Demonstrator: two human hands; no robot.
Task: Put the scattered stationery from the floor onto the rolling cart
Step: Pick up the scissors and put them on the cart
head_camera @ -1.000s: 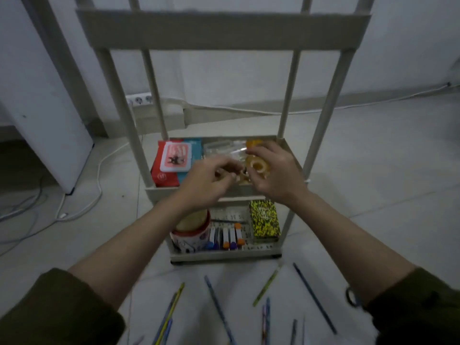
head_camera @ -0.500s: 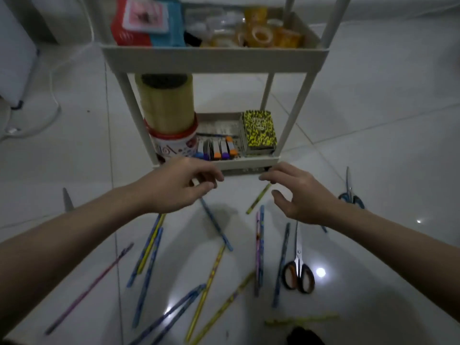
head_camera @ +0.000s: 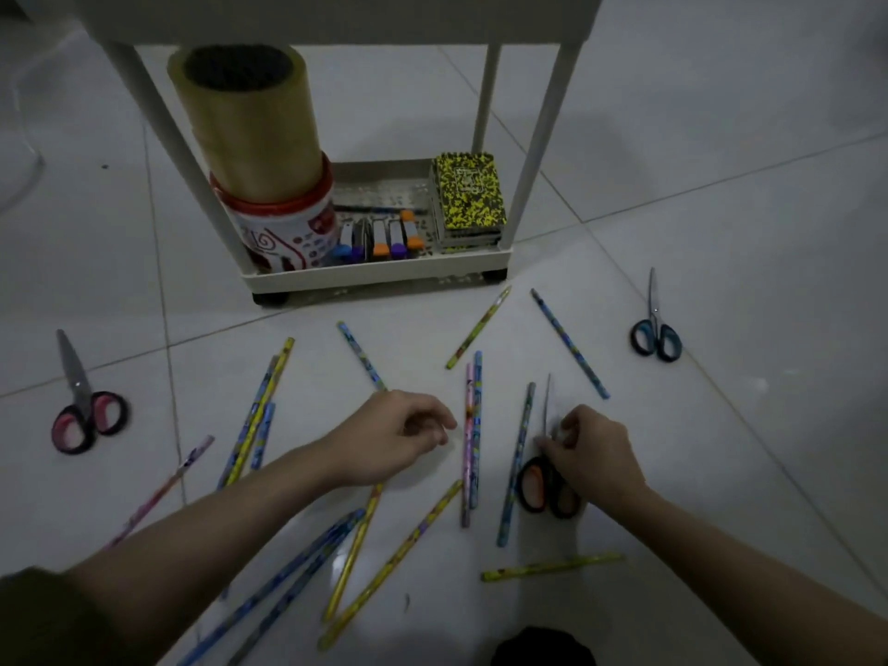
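Right hand (head_camera: 593, 454) pinching orange-handled scissors (head_camera: 545, 478) at the pivot, blades pointing away; the scissors seem not yet lifted off the floor. Left hand (head_camera: 399, 437) loosely curled, apparently empty, over a yellow pencil (head_camera: 353, 550). Risk: scissors swing open; neighbouring blue pencil (head_camera: 516, 463) gets knocked.

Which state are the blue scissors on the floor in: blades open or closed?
Closed. The blue scissors show one single narrow point, with no gap between the blades, and the two handle loops sit side by side, touching.
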